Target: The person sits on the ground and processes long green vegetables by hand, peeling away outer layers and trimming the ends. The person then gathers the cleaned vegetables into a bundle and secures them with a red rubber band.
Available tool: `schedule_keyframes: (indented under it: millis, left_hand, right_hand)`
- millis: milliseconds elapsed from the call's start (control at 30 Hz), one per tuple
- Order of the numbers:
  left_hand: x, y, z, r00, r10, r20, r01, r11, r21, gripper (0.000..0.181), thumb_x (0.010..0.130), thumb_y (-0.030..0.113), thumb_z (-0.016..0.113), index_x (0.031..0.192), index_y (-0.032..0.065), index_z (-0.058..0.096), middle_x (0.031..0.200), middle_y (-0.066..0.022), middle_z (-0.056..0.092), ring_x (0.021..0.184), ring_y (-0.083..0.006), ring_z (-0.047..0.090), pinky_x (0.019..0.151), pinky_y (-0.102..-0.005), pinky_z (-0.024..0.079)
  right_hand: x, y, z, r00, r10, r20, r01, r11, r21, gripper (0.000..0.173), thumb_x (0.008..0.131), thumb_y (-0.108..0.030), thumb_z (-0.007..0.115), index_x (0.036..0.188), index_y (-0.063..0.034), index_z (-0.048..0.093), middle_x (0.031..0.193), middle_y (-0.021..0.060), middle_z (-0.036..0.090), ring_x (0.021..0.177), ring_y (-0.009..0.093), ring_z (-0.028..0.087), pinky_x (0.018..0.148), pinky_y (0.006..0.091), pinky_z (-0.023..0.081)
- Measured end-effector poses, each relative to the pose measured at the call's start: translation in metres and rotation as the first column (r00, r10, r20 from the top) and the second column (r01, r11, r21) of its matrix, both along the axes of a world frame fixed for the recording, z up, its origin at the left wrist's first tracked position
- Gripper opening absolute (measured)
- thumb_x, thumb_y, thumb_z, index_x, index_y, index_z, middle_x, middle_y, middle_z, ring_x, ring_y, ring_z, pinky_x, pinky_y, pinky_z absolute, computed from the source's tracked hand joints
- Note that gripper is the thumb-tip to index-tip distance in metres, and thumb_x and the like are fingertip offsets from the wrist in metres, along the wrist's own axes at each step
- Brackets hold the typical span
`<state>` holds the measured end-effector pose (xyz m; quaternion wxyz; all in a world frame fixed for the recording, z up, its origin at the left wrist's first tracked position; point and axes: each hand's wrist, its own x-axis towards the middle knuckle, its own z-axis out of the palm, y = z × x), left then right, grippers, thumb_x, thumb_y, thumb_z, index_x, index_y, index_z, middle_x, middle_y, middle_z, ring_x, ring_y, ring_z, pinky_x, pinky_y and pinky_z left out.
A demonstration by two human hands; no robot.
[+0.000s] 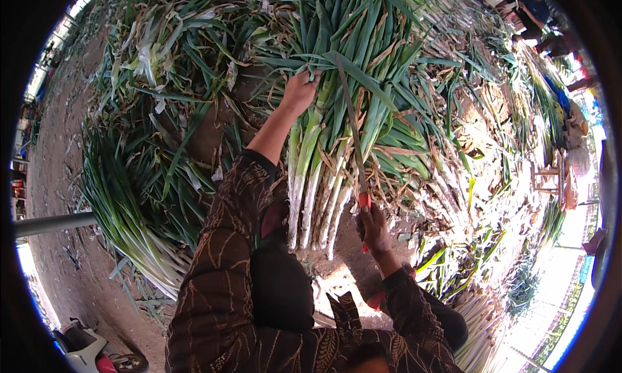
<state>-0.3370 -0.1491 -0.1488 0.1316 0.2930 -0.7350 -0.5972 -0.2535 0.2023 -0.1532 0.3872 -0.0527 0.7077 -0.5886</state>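
Observation:
My left hand (300,89) is closed on a strip of green leaf that ties across a large bundle of long green onions (335,96). The strip runs over the leaves to the right, its free end lying loose. In my right hand (374,227) is the red handle of a long, narrow blade (352,120), which points away from me across the bundle. White, soil-marked stalks (311,198) point towards me, just left of the handle. Whether the blade touches the leaves I cannot tell.
Cleaned green onions (141,242) lie at the left near a grey pole (53,223). Loose leaves (180,47) cover the ground at the upper left. More stalks (478,329) lie at the lower right. A wooden stool (548,178) stands at the right, people at the upper right, a motorbike (87,348) lower left.

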Motion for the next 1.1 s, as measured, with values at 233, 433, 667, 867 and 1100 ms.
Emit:
schedule_keyframes:
  millis: [233, 433, 667, 867, 1100]
  left_hand:
    - [-0.056, -0.025, -0.027, 0.995, 0.050, 0.083, 0.002, 0.847, -0.532, 0.021, 0.086, 0.019, 0.056, 0.089, -0.0016, 0.058, 0.084, -0.0154, 0.059, 0.075, -0.0337, 0.057, 0.065, -0.0427, 0.045]
    - [-0.034, 0.006, -0.019, 0.907, 0.210, -0.364, -0.092, 0.945, 0.315, 0.022, 0.084, 0.018, 0.058, 0.070, 0.0027, 0.052, 0.062, 0.0032, 0.045, 0.056, -0.0056, 0.036, 0.050, -0.0241, 0.027]
    - [-0.014, 0.024, -0.018, 0.852, 0.092, -0.516, -0.101, 0.995, 0.012, 0.021, 0.085, 0.015, 0.058, 0.075, -0.0025, 0.054, 0.058, 0.0002, 0.045, 0.054, -0.0058, 0.037, 0.047, -0.0271, 0.032]
    - [0.089, 0.075, 0.070, 0.822, 0.022, -0.569, -0.026, 1.000, 0.001, 0.011, 0.085, 0.013, 0.058, 0.084, 0.0026, 0.057, 0.064, 0.0049, 0.047, 0.052, -0.0041, 0.037, 0.046, -0.0219, 0.030]
    - [0.246, 0.074, 0.138, 0.447, 0.810, -0.380, -0.578, 0.586, 0.568, 0.031, 0.093, 0.029, 0.051, 0.114, 0.0069, 0.052, 0.099, -0.0052, 0.060, 0.068, -0.0069, 0.054, 0.051, -0.0230, 0.038]
  right_hand:
    - [-0.028, -0.013, -0.001, 0.999, 0.013, -0.047, -0.011, 0.999, 0.042, 0.027, 0.095, -0.034, 0.045, 0.087, -0.0084, 0.047, 0.057, -0.0037, 0.042, 0.043, 0.005, 0.036, 0.039, 0.0225, 0.028]
    - [-0.052, -0.049, -0.011, 0.996, -0.007, -0.088, 0.005, 1.000, -0.028, 0.028, 0.096, -0.033, 0.045, 0.084, -0.0073, 0.047, 0.057, -0.0036, 0.041, 0.042, 0.005, 0.036, 0.039, 0.0241, 0.027]
    - [-0.062, -0.080, -0.050, 0.282, 0.266, -0.922, -0.182, 0.958, 0.221, 0.014, 0.090, -0.006, 0.049, 0.103, -0.0013, 0.052, 0.073, 0.0091, 0.048, 0.053, 0.019, 0.048, 0.045, 0.0328, 0.039]
    - [-0.105, -0.145, 0.006, 0.893, 0.024, -0.449, -0.093, 0.987, -0.133, 0.029, 0.097, -0.033, 0.044, 0.085, -0.0069, 0.045, 0.056, -0.0034, 0.038, 0.047, 0.006, 0.036, 0.042, 0.0238, 0.030]
    - [-0.126, 0.006, 0.079, 0.926, 0.066, -0.372, -0.064, 0.998, 0.018, 0.020, 0.095, -0.026, 0.051, 0.089, -0.0070, 0.050, 0.064, -0.0044, 0.042, 0.055, 0.005, 0.036, 0.047, 0.0230, 0.029]
